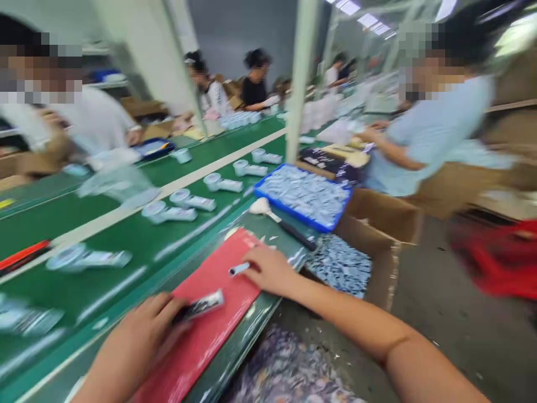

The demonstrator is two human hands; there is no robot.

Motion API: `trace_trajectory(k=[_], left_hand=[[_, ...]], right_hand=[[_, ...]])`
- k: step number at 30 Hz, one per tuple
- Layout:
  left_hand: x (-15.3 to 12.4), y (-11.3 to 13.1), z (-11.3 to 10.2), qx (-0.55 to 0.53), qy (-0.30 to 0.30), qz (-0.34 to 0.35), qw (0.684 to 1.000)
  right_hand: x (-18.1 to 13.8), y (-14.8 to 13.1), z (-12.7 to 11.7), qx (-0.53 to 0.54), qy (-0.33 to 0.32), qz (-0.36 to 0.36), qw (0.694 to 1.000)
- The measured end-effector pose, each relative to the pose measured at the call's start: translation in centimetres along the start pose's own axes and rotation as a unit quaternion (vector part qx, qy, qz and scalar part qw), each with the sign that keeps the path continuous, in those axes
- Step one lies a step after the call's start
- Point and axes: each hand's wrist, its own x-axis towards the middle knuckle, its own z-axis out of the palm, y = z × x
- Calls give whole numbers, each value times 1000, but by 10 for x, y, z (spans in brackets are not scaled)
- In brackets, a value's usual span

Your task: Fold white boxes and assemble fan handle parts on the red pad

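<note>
My left hand (140, 336), blurred by motion, is closed around a part whose visible end (207, 303) is whitish with dark insides, probably the handle of a piece like those on the belt. The rest is hidden under my fingers. Above the far part of a red mat (216, 274), my right hand (268, 268) pinches a small light-blue piece (239, 269) with a dark end. Beyond the mat lies a mallet (285, 224) with a pale head and black handle. Several light-blue pieces with round heads and short handles, like handheld fans (192, 200), lie along the green belt (168, 268).
A blue tray (300, 218) of small light-blue pieces stands past the mallet. An open cardboard box (377, 224) is on the right. A red-and-black tool (25, 257) lies at the belt's left. Co-workers sit on both sides, one in light blue (436, 129) at right.
</note>
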Motion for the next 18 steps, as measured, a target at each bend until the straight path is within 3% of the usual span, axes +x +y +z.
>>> trace_trajectory(k=[6,12,18], left_hand=[[-14,21,-3,82,28,-62,994],[-24,34,-2,-26,97,-98,990],[-22,36,-2,-106,119,-112,981]], right_hand=[[4,-36,10,142,-20,-66,987],[9,-74,31,41,-81,-156,984],[14,-72,33,25,-99,-165,981]])
